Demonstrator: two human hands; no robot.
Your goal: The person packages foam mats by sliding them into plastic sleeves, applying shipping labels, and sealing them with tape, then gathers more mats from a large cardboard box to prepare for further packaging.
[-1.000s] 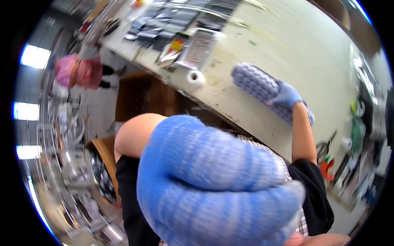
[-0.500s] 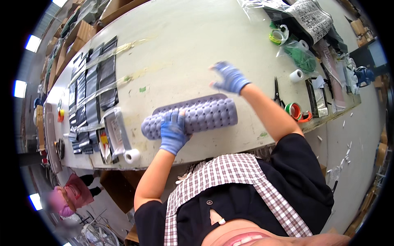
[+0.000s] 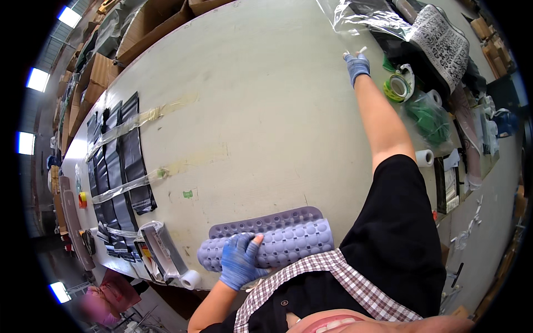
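A purple-grey rubber bath mat [image 3: 300, 240], bumpy with suction cups, lies partly rolled up along the near edge of the table, its flat end sticking out behind the roll. My left hand [image 3: 242, 261], in a blue glove with bare fingertips, grips the roll near its left end. Far off to the right, my right hand [image 3: 358, 65] is stretched out in a matching glove, its fingertips apart. Small whitish spots show at those fingertips; I cannot tell what they are. Just beyond that hand is crumpled clear plastic film [image 3: 355, 16].
Black plastic bags [image 3: 130, 161] are taped down on the left, with a grey tray [image 3: 161, 250] and a white roll [image 3: 190, 279] nearer. On the right lie tape rolls [image 3: 397, 87], a bagged green bundle [image 3: 433, 119], another white roll [image 3: 425, 158] and a patterned mat [image 3: 440, 47]. Cardboard boxes [image 3: 150, 30] stand behind.
My right hand has reached away from above the mat to the far right, by the clear film. The rolled mat, still under my left hand, now appears nearer my body as the view shifted.
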